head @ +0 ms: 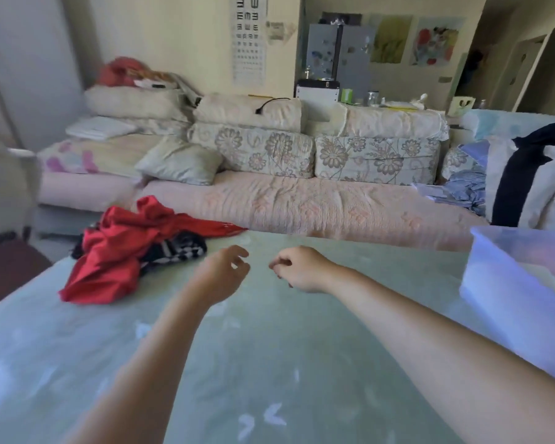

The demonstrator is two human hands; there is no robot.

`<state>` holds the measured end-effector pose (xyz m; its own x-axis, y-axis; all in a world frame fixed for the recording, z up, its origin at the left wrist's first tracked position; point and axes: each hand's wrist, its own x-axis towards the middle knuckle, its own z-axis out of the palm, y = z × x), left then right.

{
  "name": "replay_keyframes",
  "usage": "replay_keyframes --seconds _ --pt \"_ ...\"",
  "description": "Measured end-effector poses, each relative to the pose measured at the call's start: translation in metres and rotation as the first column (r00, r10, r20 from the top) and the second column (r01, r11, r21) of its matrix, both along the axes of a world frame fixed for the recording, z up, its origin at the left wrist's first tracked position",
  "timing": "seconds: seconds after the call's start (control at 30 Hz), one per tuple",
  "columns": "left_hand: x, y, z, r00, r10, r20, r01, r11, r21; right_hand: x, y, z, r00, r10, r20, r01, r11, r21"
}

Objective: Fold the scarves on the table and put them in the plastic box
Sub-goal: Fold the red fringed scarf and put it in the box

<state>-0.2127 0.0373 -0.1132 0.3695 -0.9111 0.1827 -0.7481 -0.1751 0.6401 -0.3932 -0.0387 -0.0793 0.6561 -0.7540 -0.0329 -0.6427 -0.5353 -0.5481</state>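
Hovering over table [269,354]: left hand [221,275], right hand [302,270], both loosely curled, empty; red scarf [116,248] beyond-left of left hand; plastic box [510,302] right of right hand.

plastic box [510,293]: cut by right edge | checkered scarf [177,249]: mostly under red scarf [116,248]
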Motion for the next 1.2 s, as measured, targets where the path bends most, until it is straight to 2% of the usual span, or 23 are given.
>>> replay_keyframes --seconds 0.1,0.27,0.4,0.47,0.53,0.6,0.67,0.73,0.83,0.9,0.97,1.1,1.2 --pt "0.073 0.037 -0.026 0.993 0.115 0.021 -0.116 0.993 0.008 0.08 0.018 -0.027 0.996 0.078 -0.032 -0.076 0.996 0.034" --pt "0.168 0.076 -0.066 0.929 0.353 0.113 -0.342 0.933 -0.111 0.199 0.038 -0.073 0.981 0.175 -0.086 -0.173 0.984 0.037" --pt "0.22 0.089 -0.087 0.894 0.438 0.089 -0.407 0.88 -0.245 0.283 0.039 -0.089 0.97 0.23 -0.075 -0.239 0.96 -0.149" --pt "0.239 0.093 -0.097 0.899 0.438 -0.018 -0.431 0.875 -0.22 0.322 0.036 -0.087 0.97 0.239 -0.045 -0.243 0.937 -0.251" --pt "0.252 0.095 -0.107 0.903 0.403 -0.149 -0.424 0.892 -0.156 0.358 0.034 -0.087 0.962 0.246 -0.117 -0.272 0.897 -0.349" --pt "0.258 0.094 -0.114 0.912 0.364 -0.188 -0.391 0.911 -0.13 0.386 0.033 -0.088 0.95 0.207 -0.233 -0.292 0.855 -0.429" --pt "0.26 0.093 -0.115 0.913 0.353 -0.206 -0.385 0.912 -0.139 0.403 0.031 -0.09 0.958 0.192 -0.212 -0.276 0.81 -0.517" --pt "0.259 0.091 -0.113 0.907 0.359 -0.218 -0.396 0.905 -0.158 0.409 0.029 -0.09 0.97 0.239 -0.035 -0.219 0.81 -0.543" --pt "0.253 0.087 -0.109 0.897 0.406 -0.175 -0.436 0.876 -0.204 0.398 0.028 -0.088 0.932 0.266 0.248 -0.195 0.941 -0.276" --pt "0.249 0.086 -0.103 0.895 0.427 -0.125 -0.445 0.857 -0.258 0.38 0.026 -0.086 0.907 0.235 0.35 -0.186 0.968 -0.168" --pt "0.246 0.084 -0.097 0.911 0.406 -0.068 -0.408 0.872 -0.271 0.355 0.023 -0.087 0.895 0.213 0.392 -0.171 0.975 -0.139" --pt "0.227 0.08 -0.084 0.933 0.347 0.099 -0.328 0.93 -0.164 0.287 0.025 -0.085 0.903 0.194 0.384 -0.171 0.981 -0.093" --pt "0.195 0.076 -0.072 0.972 0.231 0.037 -0.227 0.97 -0.091 0.229 0.031 -0.076 0.948 0.221 0.23 -0.192 0.971 -0.143"
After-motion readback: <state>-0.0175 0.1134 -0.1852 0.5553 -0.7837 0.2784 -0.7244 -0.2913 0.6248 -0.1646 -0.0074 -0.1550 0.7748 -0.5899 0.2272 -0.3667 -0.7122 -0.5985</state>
